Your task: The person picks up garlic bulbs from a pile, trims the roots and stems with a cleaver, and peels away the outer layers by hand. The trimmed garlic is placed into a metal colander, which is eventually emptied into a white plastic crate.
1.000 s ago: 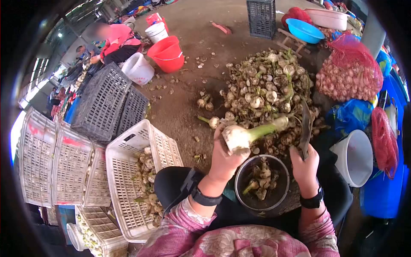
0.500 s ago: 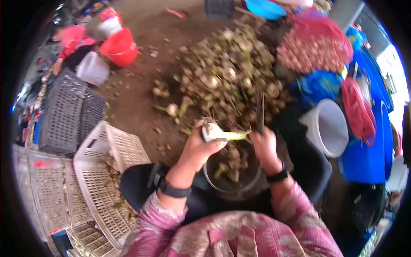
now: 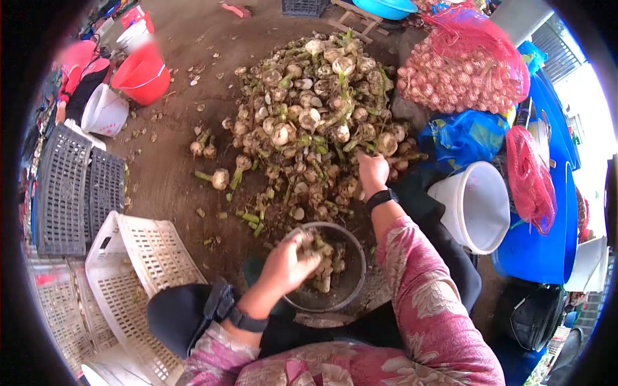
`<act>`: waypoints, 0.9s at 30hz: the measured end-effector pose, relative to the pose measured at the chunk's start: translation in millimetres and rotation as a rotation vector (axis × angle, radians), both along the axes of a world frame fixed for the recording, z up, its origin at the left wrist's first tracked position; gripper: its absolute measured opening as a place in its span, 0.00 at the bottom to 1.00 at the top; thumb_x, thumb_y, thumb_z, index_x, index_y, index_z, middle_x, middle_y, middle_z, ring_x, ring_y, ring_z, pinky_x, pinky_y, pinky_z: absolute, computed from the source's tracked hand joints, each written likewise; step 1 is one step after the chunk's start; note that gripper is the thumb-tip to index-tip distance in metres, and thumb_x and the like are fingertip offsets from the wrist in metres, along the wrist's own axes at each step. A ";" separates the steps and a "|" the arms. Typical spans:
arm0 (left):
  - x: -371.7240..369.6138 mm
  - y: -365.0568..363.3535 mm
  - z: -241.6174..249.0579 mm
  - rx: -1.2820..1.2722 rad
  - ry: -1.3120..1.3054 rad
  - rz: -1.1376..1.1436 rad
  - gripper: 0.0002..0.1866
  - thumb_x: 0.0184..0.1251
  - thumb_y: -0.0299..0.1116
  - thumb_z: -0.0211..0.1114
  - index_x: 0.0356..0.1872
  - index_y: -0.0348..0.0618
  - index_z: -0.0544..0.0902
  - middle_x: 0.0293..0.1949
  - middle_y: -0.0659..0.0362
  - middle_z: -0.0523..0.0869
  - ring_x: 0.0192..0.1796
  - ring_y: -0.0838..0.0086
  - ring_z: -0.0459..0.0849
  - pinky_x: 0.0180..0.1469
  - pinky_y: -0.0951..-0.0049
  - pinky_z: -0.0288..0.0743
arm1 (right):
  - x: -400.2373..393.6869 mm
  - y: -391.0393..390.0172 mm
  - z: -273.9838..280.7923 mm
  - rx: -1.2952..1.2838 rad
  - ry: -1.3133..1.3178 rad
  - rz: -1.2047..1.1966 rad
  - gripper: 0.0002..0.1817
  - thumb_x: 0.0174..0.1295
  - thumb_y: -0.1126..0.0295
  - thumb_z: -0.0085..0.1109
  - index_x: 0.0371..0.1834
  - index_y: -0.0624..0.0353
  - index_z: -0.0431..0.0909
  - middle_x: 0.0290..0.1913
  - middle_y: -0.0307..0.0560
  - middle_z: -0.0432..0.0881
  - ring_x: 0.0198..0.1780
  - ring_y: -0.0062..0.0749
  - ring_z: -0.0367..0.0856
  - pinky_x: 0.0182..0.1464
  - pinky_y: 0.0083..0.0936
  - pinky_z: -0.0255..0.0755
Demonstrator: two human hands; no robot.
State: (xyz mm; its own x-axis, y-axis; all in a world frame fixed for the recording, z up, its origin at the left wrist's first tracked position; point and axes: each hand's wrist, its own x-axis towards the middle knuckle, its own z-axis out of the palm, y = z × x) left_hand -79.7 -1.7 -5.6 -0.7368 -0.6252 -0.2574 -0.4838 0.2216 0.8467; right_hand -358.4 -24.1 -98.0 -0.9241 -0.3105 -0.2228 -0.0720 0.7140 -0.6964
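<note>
The left hand lies curled over the near-left rim of the round dark metal bowl, its fingers closed down into the trimmed stems and roots lying in the bowl; whether it actually grips anything there cannot be told, since the fingers hide what is under them; the bowl sits on the floor just in front of the person's dark-clad knees. The right hand is stretched out beyond the bowl to the near-right edge of the big heap of muddy, green-stemmed garlic bulbs, palm down and fingers bent onto the bulbs; whether it has hold of one cannot be told; a black wristband sits on that wrist, and a pink flowered sleeve covers the arm.

To the right of the heap lies a red mesh sack of cleaned garlic, nearer a blue plastic bag, and nearer still a white plastic bucket tipped on its side. On the near left stands a white slatted plastic crate, with dark grey crates farther left; a red plastic bucket and a white tub stand on the far left, beside a person in pink.
</note>
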 end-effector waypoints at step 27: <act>31.1 -20.1 60.3 1.104 1.118 0.217 0.18 0.63 0.34 0.49 0.51 0.35 0.71 0.48 0.55 0.78 0.51 0.71 0.75 0.56 0.70 0.65 | 186.7 101.5 166.3 -0.368 0.093 0.833 0.13 0.44 0.66 0.65 0.24 0.62 0.72 0.21 0.51 0.74 0.23 0.40 0.75 0.28 0.29 0.68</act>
State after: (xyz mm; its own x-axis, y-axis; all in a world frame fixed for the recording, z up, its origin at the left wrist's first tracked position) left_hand -48.5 -21.8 54.6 -0.7833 -0.6197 -0.0495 0.5279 -0.7051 0.4734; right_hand -171.7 77.4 68.2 -0.3788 -0.9214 0.0865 -0.5314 0.1399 -0.8355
